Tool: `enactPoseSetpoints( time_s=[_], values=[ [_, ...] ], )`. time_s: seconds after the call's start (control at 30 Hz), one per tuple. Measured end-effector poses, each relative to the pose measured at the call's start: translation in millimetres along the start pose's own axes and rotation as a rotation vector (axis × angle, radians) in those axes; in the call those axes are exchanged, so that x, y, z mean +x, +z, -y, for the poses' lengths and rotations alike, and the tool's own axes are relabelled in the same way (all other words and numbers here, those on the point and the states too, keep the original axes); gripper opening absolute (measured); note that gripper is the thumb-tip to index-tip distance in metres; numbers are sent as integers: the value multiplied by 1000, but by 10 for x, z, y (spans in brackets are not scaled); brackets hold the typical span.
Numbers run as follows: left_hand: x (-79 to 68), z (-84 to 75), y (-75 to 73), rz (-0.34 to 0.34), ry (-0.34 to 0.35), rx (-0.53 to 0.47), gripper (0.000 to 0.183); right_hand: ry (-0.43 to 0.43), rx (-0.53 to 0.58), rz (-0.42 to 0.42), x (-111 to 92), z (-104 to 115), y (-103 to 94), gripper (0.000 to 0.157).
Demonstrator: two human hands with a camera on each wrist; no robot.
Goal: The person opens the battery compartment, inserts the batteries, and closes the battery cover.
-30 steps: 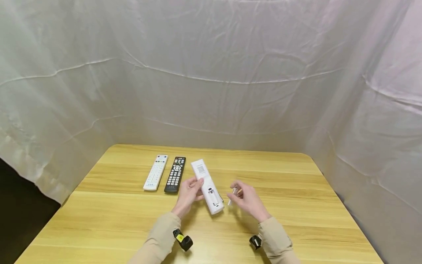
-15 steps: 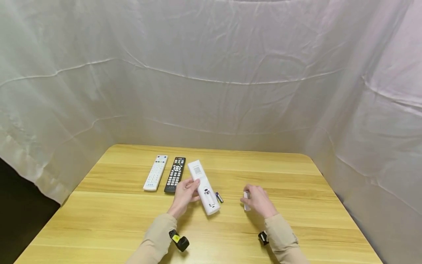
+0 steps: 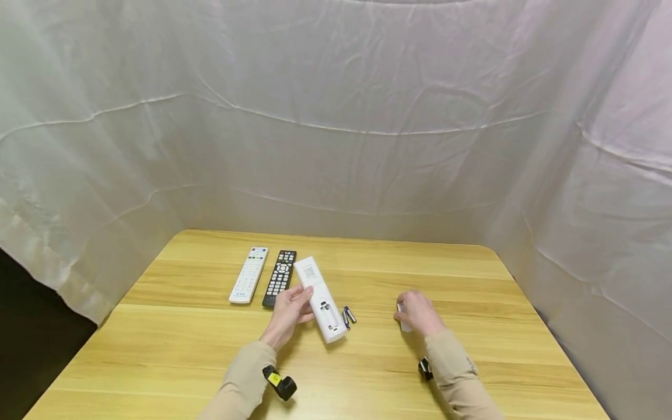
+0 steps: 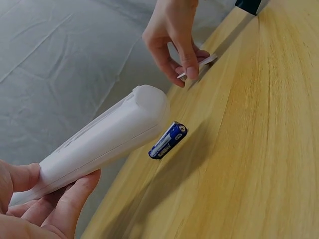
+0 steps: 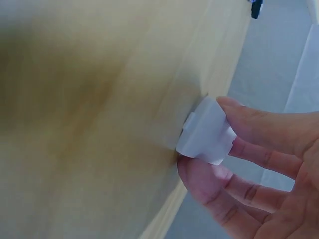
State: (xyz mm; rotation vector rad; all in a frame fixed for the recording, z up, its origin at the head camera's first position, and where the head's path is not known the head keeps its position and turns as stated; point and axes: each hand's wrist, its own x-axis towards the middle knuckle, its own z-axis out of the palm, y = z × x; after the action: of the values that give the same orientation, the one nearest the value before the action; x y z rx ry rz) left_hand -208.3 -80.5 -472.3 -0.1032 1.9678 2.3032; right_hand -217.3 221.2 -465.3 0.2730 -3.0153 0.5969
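Observation:
A white remote control (image 3: 316,291) is gripped by my left hand (image 3: 289,311), back side up, with its battery compartment bare and its near end tilted over the table. My right hand (image 3: 420,314), off to the right, pinches a small white battery cover (image 5: 207,132) between thumb and fingers, close above the tabletop. Two blue batteries (image 3: 348,317) lie on the table just right of the remote; in the left wrist view the blue batteries (image 4: 168,140) overlap beyond the remote's end (image 4: 149,107).
On the left of the wooden table (image 3: 157,350) lie a white remote (image 3: 249,275) and a black remote (image 3: 280,277), buttons up. Grey-white cloth (image 3: 336,146) hangs around the back and sides. Black wrist cameras (image 3: 280,384) sit on both sleeves.
My right hand has moved right with the battery cover, away from the remote, and lowered it toward the table. My left hand has shifted slightly left with the remote, uncovering the batteries.

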Motion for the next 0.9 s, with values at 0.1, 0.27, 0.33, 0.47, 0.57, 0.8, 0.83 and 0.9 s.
enactPoseSetpoints(
  time_s=[0.1,0.27,0.33,0.47,0.57,0.8,0.83,0.9],
  values=[
    [4,6,-3,-2,-4,-5,40,12,-4,19,-9,52,-52,21],
    [1,17,-7,1,-8,-12,40,22,-3,39,2,52,-54,18],
    [-3,25,-9,8,-3,-14,40,25,-3,48,0,51,-55,17],
    [-15,35,-14,15,-6,-16,42,22,-28,57,-16,90,-56,20],
    [-23,46,-24,5,-14,-17,41,-26,-40,38,-35,227,-53,28],
    [-33,62,-26,-7,-16,-34,41,-168,92,123,32,721,85,40],
    [-38,64,-24,-6,-15,-33,42,-174,107,145,49,770,117,41],
    [-44,70,-19,0,-16,-32,42,-188,109,162,85,834,180,42]
  ],
)
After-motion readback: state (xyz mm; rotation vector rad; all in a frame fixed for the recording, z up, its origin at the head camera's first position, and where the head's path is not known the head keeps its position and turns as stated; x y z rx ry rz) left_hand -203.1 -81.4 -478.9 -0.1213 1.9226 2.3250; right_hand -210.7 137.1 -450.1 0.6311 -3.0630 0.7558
